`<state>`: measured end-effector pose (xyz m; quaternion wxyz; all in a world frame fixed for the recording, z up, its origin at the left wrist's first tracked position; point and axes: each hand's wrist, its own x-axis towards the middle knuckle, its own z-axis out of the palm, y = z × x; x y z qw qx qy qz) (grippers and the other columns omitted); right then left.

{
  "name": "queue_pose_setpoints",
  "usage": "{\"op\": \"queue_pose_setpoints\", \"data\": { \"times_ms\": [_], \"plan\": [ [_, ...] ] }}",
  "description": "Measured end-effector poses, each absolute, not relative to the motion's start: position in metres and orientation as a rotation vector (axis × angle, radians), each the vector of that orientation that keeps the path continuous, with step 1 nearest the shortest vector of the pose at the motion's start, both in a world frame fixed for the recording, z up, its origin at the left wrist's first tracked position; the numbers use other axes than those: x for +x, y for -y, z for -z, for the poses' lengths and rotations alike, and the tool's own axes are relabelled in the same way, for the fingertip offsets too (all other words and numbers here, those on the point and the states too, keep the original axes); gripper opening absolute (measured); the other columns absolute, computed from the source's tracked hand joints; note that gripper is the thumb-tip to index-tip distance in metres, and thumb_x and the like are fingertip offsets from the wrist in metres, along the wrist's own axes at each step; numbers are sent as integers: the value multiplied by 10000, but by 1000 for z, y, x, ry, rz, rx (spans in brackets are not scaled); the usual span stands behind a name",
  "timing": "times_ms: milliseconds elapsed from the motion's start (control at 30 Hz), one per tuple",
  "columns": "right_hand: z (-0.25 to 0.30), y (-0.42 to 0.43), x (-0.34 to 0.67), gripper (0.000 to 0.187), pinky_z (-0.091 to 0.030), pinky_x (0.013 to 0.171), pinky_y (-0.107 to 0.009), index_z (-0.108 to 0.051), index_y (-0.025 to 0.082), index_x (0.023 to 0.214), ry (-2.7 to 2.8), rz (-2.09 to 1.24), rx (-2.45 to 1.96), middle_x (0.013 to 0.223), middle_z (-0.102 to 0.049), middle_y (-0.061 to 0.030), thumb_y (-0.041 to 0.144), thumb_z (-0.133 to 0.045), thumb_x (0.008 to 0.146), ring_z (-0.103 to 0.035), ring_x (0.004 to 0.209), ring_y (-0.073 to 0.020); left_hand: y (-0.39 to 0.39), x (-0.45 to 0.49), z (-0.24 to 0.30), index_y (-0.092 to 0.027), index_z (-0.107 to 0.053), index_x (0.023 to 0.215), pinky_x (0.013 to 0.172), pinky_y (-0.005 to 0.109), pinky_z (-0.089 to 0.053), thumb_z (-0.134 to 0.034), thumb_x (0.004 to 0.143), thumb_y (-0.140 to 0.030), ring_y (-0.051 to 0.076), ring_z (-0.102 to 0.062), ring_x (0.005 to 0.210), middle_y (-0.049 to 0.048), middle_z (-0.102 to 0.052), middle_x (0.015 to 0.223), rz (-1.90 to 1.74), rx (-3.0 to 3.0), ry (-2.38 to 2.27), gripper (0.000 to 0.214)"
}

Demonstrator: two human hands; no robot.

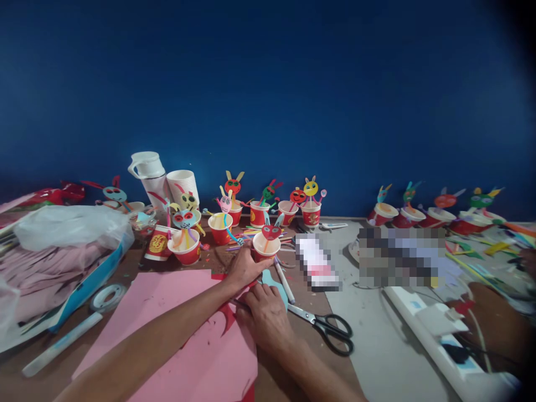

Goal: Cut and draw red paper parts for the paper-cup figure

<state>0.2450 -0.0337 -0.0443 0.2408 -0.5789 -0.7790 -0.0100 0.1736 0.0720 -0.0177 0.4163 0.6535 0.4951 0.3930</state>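
Observation:
My left hand [244,269] reaches across a pink paper sheet [184,335] and closes its fingers around the base of a red paper cup [267,247]. A red bunny face on a stick stands in the cup. My right hand [264,316] lies just below it, fingers curled down onto red paper scraps [228,319]. What it grips is hidden. A light blue paper cutout [276,286] sticks out beside its knuckles. Black-handled scissors [330,329] lie to the right of that hand, and a white pen [285,282] lies beside the cup.
Several red cups with paper bunny faces [259,209] line the back, and more stand at the right [435,212]. White cups [183,185], a jug [147,167], a plastic bag [71,226], a tape roll [108,296] and a marker [62,343] sit left. A white power strip [435,329] lies right.

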Motion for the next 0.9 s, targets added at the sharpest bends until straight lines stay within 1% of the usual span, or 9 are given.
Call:
{"op": "queue_pose_setpoints", "data": {
  "times_ms": [167, 267, 333, 400, 500, 567, 667, 833, 900],
  "plan": [
    [45, 33, 247, 130, -316, 707, -343, -643, 217, 844, 2132, 34, -1567, 861, -636, -49, 339, -627, 799, -529, 808, -230, -66, 160, 16, -140, -546, 1100, 917, 402, -430, -714, 623, -253, 270, -582, 1043, 123, -647, 1081, -916, 1779, -1265, 518],
    [43, 34, 247, 136, -314, 715, -339, -638, 232, 885, 2130, -5, -1548, 888, -629, -49, 345, -598, 822, -522, 821, -228, -53, 139, 9, -148, -543, 1131, 948, 416, -414, -673, 634, -230, 280, -553, 1096, 119, -627, 1132, -841, 1854, -1265, 520],
    [42, 36, 247, 132, -313, 720, -333, -629, 233, 902, 2138, -46, -1540, 904, -618, -48, 337, -583, 834, -515, 832, -221, -38, 118, 2, -169, -565, 1135, 967, 388, -409, -665, 641, -236, 272, -531, 1134, 106, -608, 1181, -793, 1900, -1243, 508],
    [40, 37, 247, 107, -311, 719, -325, -626, 224, 869, 2148, -80, -1546, 889, -605, -45, 318, -588, 834, -508, 824, -210, -23, 93, -5, -195, -612, 1086, 958, 340, -421, -643, 677, -265, 250, -540, 1126, 79, -596, 1213, -742, 1949, -1207, 416],
    [39, 38, 248, 89, -312, 725, -319, -627, 221, 832, 2160, -99, -1564, 867, -595, -39, 302, -593, 838, -505, 820, -201, -4, 48, -11, -212, -638, 1029, 758, 266, -509, -504, 804, -310, 191, -634, 912, 51, -657, 1079, -673, 2000, -1260, 279],
    [38, 38, 248, 91, -315, 731, -317, -630, 223, 844, 2179, -102, -1565, 867, -594, -37, 298, -578, 854, -507, 832, -202, 5, 18, -13, -201, -653, 930, 749, 258, -500, -466, 835, -322, 180, -637, 867, 41, -686, 981, -710, 2001, -1351, 243],
    [37, 39, 247, 102, -324, 727, -314, -634, 219, 843, 2197, -94, -1576, 859, -594, -38, 281, -557, 869, -510, 826, -202, 13, -15, -13, -204, -647, 904, 750, 251, -487, -458, 850, -355, 180, -636, 858, 30, -698, 932, -692, 1976, -1459, 248],
    [36, 40, 244, 129, -350, 740, -304, -639, 211, 870, 2185, -104, -1557, 854, -609, -45, 199, -512, 883, -532, 825, -195, 15, -13, -15, -213, -657, 891, 759, 242, -479, -412, 879, -320, 171, -629, 864, 31, -695, 949, -678, 2096, -1396, 267],
    [35, 39, 248, 157, -360, 739, -299, -644, 211, 850, 2168, -123, -1523, 822, -620, -42, 194, -492, 888, -550, 811, -190, 8, 5, -17, -211, -659, 932, 820, 249, -463, -402, 889, -286, 167, -620, 903, 33, -691, 980, -650, 2239, -1249, 271]
  ]
}}
